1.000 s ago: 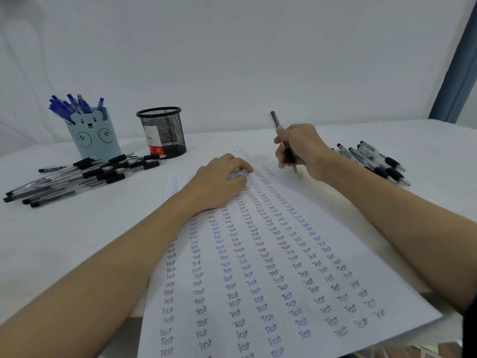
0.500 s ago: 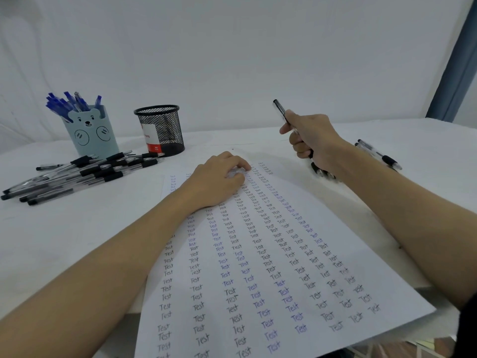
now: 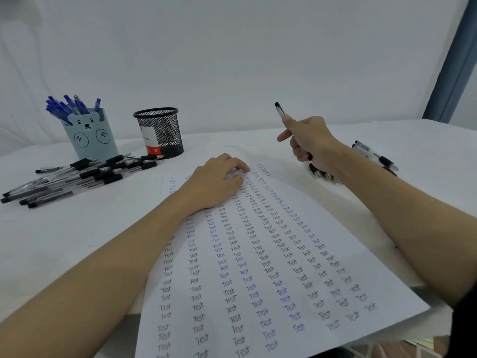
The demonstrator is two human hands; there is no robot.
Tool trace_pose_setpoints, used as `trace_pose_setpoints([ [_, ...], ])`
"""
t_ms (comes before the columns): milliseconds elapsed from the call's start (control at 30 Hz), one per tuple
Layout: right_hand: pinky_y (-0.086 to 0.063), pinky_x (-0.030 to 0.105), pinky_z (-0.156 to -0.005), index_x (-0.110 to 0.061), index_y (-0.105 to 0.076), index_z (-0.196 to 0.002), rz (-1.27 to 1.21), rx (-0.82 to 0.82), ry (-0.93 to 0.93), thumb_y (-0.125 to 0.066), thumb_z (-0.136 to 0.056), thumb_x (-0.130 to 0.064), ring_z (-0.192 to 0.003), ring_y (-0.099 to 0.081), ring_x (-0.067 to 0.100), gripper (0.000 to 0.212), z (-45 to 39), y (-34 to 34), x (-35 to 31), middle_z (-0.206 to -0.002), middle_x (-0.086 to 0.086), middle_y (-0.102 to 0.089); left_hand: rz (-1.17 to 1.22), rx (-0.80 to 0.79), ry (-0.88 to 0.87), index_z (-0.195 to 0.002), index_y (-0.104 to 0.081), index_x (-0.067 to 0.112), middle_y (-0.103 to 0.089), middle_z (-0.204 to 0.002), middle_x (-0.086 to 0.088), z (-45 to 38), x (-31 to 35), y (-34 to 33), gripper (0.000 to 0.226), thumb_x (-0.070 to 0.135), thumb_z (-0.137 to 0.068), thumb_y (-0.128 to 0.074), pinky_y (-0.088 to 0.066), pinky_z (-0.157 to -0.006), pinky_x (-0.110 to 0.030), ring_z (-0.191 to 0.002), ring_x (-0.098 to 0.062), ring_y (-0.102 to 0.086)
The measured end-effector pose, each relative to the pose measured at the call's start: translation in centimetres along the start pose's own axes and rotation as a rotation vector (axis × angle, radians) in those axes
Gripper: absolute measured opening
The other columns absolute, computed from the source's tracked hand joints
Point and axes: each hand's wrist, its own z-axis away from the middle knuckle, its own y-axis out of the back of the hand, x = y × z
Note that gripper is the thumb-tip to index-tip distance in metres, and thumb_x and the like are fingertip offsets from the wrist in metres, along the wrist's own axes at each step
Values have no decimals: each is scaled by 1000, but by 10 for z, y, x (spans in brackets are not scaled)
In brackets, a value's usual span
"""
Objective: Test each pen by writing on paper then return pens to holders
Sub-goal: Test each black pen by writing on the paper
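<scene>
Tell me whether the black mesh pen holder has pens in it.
No pens show: the black mesh pen holder stands upright, nothing poking above its rim.

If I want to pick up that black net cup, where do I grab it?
Grip the black mesh cup round its middle wall, coming from the right, its open side: the black pens and the bear holder crowd its left. It stands upright and round, so fingers and thumb can wrap opposite sides. It looks light, so a gentle squeeze should do.

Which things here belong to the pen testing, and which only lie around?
Belong:
- black pen, held by right hand
- paper, under left hand
- bear holder with blue pens
- mesh holder
- left pile of black pens
- right black pens

Lying about:
- blue curtain
</scene>
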Motion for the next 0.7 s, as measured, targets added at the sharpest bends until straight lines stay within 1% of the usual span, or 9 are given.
trace_pose_setpoints([
  [100, -35, 17, -37, 0, -57, -89, 28, 24, -21, -48, -91, -8, -30, -48, 14, 13, 0, 14, -10, -50, 6, -48, 71, -28, 21, -125, -55, 28, -51, -130, 6, 3, 3, 4, 31, 27, -96, -46, -32, -101, -26, -123, -13, -44],
  [167, -42, 21, -43, -4, -52, -89, 210, 90, 47, -53, -88, -6, -39, -55, 17, 2, -3, 26, -15, -58, 10, -57, 113, -100, 40, -133, -46, 33, -45, -140, 6, 6, 5, 7, 39, 35, -94, -49, -30, -101, -25, -127, -14, -41],
  [233, -44, 27, -55, -7, -47, -88, 485, 145, 117, -58, -86, -7, -53, -55, 20, 12, -6, 38, -12, -69, 9, -55, 90, -161, 51, -134, -39, 37, -42, -142, 5, 7, 7, 7, 46, 42, -91, -53, -31, -94, -24, -120, -15, -45],
  [300, -44, 29, -63, -7, -46, -86, 691, 128, 115, -63, -85, -10, -66, -53, 22, 17, -4, 45, -8, -71, 7, -52, 79, -142, 22, -127, -45, 35, -42, -139, 7, 7, 9, 6, 40, 44, -89, -56, -30, -91, -24, -117, -13, -45],
  [400, -33, 23, -47, -7, -39, -60, 903, 82, 34, -68, -81, -14, -51, -45, 18, 36, -3, 47, -1, -42, 1, -47, 34, -61, 4, -114, -57, 37, -38, -132, 9, 6, 8, 5, 33, 53, -85, -57, -27, -104, -32, -125, -8, -34],
  [433, -31, 23, -45, -8, -38, -56, 925, 76, 4, -69, -79, -13, -45, -43, 17, 39, -2, 48, 1, -31, -2, -43, -1, -51, 10, -114, -58, 39, -38, -127, 9, 7, 9, 5, 33, 55, -85, -55, -28, -105, -35, -122, -8, -34],
  [500, -33, 21, -43, -8, -40, -54, 943, 80, -32, -67, -77, -8, -41, -44, 16, 36, -2, 49, 4, -23, -4, -39, -56, -39, -6, -118, -57, 38, -43, -121, 8, 7, 9, 4, 35, 54, -88, -51, -33, -103, -38, -117, -9, -41],
  [600, -32, 22, -44, -8, -37, -58, 949, 105, -30, -68, -79, -10, -46, -41, 18, 37, -5, 52, 8, -42, 3, -46, -48, -33, -26, -124, -55, 32, -49, -128, 7, 8, 9, 3, 40, 52, -90, -46, -36, -103, -36, -116, -12, -48],
  [700, -29, 22, -46, -9, -33, -58, 932, 102, -11, -68, -81, -12, -49, -35, 18, 42, -10, 55, 10, -54, 4, -39, -4, -49, -26, -126, -54, 29, -47, -135, 9, 8, 10, 4, 38, 47, -94, -44, -32, -104, -32, -123, -11, -44],
])
